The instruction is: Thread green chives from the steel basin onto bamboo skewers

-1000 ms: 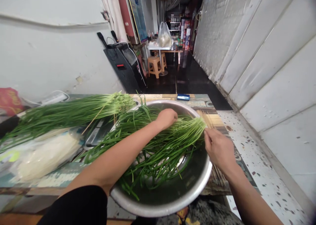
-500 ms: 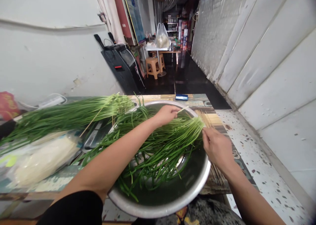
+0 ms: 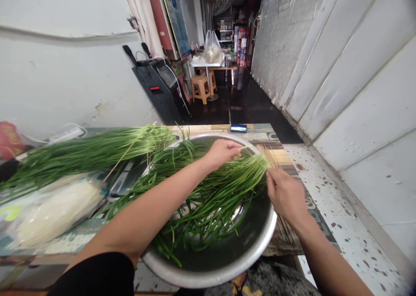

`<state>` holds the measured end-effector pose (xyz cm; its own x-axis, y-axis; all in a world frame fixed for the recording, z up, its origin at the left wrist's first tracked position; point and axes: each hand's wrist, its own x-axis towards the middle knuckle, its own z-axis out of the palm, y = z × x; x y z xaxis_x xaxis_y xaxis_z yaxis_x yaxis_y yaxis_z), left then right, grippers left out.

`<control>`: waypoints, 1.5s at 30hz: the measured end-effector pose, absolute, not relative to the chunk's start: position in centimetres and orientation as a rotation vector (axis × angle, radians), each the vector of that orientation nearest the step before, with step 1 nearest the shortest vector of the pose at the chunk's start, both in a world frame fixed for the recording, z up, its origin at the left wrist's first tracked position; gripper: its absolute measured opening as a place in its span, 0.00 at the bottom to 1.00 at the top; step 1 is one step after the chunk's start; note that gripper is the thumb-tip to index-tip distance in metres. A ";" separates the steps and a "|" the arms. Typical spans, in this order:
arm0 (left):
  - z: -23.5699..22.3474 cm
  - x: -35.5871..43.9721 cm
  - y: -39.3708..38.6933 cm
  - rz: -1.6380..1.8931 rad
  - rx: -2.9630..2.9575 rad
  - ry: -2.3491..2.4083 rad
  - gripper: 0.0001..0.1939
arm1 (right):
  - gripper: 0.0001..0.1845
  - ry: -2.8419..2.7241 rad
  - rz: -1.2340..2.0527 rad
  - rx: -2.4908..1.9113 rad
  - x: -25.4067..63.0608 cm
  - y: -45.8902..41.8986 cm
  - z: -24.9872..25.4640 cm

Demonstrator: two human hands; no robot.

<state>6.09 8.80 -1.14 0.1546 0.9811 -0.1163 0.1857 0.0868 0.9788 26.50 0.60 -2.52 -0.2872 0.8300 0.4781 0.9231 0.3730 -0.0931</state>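
A wide steel basin (image 3: 272, 226) holds a heap of long green garlic chives (image 3: 208, 218). My left hand (image 3: 224, 152) is over the basin's far side, thumb and fingers pinching the pale end of a single chive stalk (image 3: 246, 147). At the right rim, my right hand (image 3: 286, 192) is closed in a pinch at the bunch's pale, lined-up ends (image 3: 258, 161). The green leaves fan out leftward from there into the basin. Whether a thin stick runs through these ends is hidden by the fingers.
Thin bamboo skewers (image 3: 273, 156) lie right of the basin. More chives (image 3: 87, 151) are piled at the left, above a plastic bag of pale contents (image 3: 61, 211) and a metal tray (image 3: 121, 179). A phone-like blue object (image 3: 238, 128) lies at the table's far edge.
My left hand has shifted slightly right, closer to the pale ends, with the stalk still pinched. The right hand stays in place.
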 end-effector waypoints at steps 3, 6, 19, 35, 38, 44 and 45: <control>-1.2 6.3 8.8 0.949 1.268 1.266 0.10 | 0.13 -2.193 -0.269 -1.518 26.5 0.6 -2.5; -1.1 6.4 8.7 0.964 1.220 1.271 0.09 | 0.13 -2.194 -0.272 -1.518 26.5 0.6 -2.5; -1.0 6.4 8.7 1.022 1.080 1.219 0.09 | 0.13 -2.197 -0.279 -1.521 26.5 0.6 -2.5; -1.0 6.9 8.2 0.970 1.043 1.183 0.06 | 0.15 -2.184 -0.285 -1.511 26.6 0.6 -2.6; -1.0 7.3 7.8 0.948 1.053 1.199 0.06 | 0.14 -2.187 -0.284 -1.510 26.6 0.6 -2.6; -0.1 7.4 7.1 0.793 1.679 1.179 0.08 | 0.15 -2.175 -0.276 -1.524 26.5 0.6 -2.6; 0.1 6.9 7.4 0.774 1.785 1.175 0.09 | 0.15 -2.173 -0.273 -1.521 26.5 0.5 -2.6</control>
